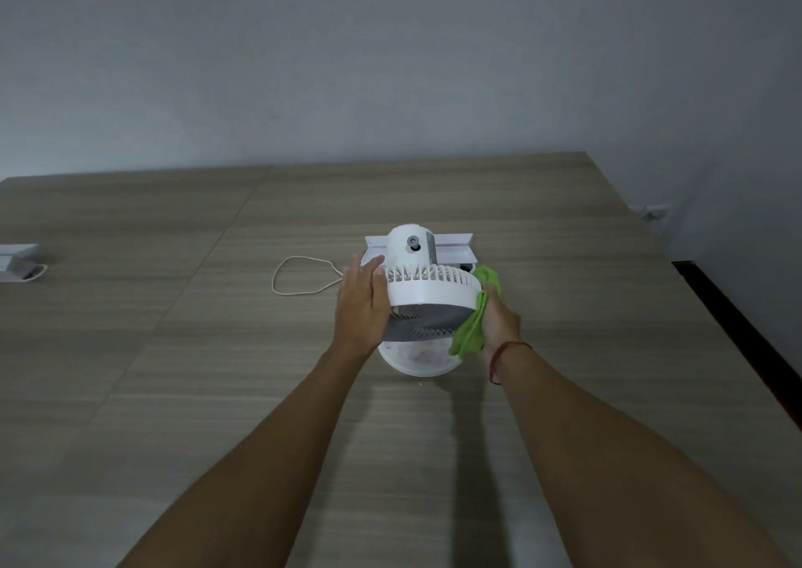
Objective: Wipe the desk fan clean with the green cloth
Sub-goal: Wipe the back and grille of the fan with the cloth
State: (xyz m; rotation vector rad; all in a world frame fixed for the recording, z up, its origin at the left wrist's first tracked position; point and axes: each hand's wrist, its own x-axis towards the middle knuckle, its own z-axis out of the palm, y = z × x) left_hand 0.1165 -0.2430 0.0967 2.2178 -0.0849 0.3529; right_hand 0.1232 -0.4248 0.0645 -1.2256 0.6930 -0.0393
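A white desk fan (427, 289) stands mid-table, its head tipped face down toward me over its round base (416, 361). My left hand (362, 302) lies flat against the left side of the fan's housing, steadying it. My right hand (499, 322) presses the green cloth (473, 328) against the right rim of the housing, fingers closed on the cloth. Part of the cloth hangs below the hand, and another part shows behind the rim.
A white box (451, 248) lies just behind the fan. A looped white cord (299, 274) rests to the fan's left. A white object (17, 261) sits at the far left edge. The wooden table (173, 394) ends at the right in a dark edge (737, 328).
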